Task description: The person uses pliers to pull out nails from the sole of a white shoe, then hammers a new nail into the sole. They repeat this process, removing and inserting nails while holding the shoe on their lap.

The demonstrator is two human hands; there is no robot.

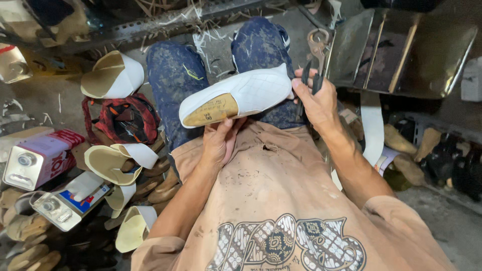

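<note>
A white quilted shoe upper on a last [236,95] lies across my lap, its tan sole side turned toward me. My left hand [219,142] holds it from below near the heel end. My right hand [316,98] grips a pair of metal pincers [316,47] by the handles, the jaws pointing up, with the thumb touching the toe end of the shoe. My knees in dark speckled trousers [175,75] are under the shoe.
Several white-and-tan shoe uppers [113,75] lie on the floor at left, beside a red patterned bag [125,118] and two metal tins [40,158]. A metal rack [401,50] stands at right, with dark shoes [447,160] below it.
</note>
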